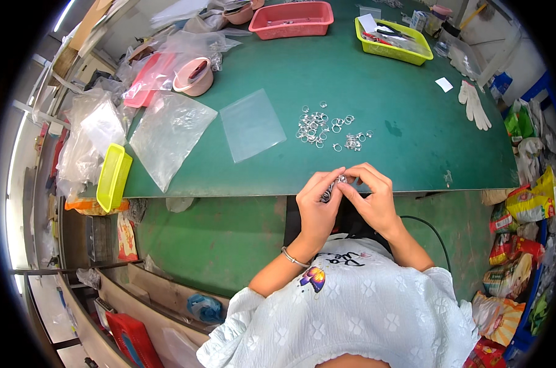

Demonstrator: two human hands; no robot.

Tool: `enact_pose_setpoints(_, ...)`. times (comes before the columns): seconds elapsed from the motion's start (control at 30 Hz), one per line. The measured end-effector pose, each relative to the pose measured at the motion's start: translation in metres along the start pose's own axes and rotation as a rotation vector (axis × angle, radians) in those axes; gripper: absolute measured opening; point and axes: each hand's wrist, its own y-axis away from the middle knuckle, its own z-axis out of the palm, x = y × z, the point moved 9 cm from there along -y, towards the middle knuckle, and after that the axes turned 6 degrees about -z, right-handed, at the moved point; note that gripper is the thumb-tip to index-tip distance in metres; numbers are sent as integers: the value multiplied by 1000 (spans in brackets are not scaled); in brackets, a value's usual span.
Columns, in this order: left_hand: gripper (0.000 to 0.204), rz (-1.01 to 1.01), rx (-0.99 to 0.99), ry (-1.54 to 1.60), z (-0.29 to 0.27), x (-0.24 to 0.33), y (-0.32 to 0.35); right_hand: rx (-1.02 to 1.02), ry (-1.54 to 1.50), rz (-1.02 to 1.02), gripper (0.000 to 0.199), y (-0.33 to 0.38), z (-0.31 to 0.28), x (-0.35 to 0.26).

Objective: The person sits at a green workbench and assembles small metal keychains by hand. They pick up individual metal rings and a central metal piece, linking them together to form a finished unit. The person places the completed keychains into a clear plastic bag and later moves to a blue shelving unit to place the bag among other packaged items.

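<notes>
Small shiny silver rings (327, 193), finer detail unclear, bunched in left hand (317, 211), right hand (375, 203) pinching one

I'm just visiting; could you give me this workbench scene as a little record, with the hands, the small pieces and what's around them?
Left grip: closed around small silvery pieces
Right grip: thumb and fingertips at the same pieces
Work surface: green table
Loose on it: silvery rings, scattered beyond the hands
Left of rings: flat clear plastic sheet
Far side: red tray; yellow-green tray, holding mixed items
Right side: pale glove
Unclear: exact shape and number of held pieces
</notes>
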Motion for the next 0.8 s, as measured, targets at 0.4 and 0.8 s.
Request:
enact_pose_setpoints(0.4, 24, -725, -253, 1032, 20, -47, 18, 89, -634, 273, 18, 20, 11, 22)
enact_pose_setpoints(0.8, 32, -769, -529, 1438, 29, -44, 21, -39, -750, 288, 21, 12, 27, 10)
